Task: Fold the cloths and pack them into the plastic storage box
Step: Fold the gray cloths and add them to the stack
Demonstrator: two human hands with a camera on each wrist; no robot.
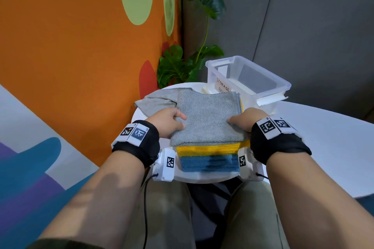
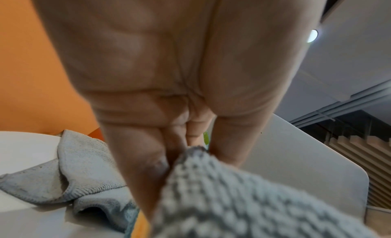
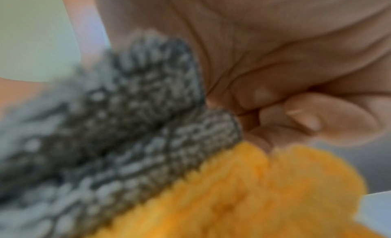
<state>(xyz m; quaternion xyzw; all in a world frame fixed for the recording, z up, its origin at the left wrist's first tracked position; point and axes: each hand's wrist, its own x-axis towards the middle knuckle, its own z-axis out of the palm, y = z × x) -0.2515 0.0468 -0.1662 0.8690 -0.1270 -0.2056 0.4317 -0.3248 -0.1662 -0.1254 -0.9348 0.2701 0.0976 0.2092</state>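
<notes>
Far left on the round white table (image 1: 141,116): one loose grey cloth (image 1: 155,100) lies crumpled, unfolded, just behind your left hand.

Your left hand (image 1: 167,122) grips the left edge of the folded grey cloth (image 1: 208,117); thumb on top, fingers curled under. The left wrist view confirms the pinch: fingers (image 2: 148,158) close on the grey corner.

Centre: the stack. Folded grey cloth on top, yellow cloth (image 1: 206,148) under it, blue cloth (image 1: 209,163) at the bottom. The stack sits at the near edge of the table, directly in front of you.

Your right hand (image 1: 245,120) grasps the right edge of the same grey cloth, thumb on top. In the right wrist view, curled fingers (image 3: 296,118) meet grey and yellow edges; whether they also hold the yellow layer I cannot tell.

Right rear: the clear plastic storage box (image 1: 269,87), labelled "STORAGE BOX", stands just behind the stack, with no cloth in it.
</notes>
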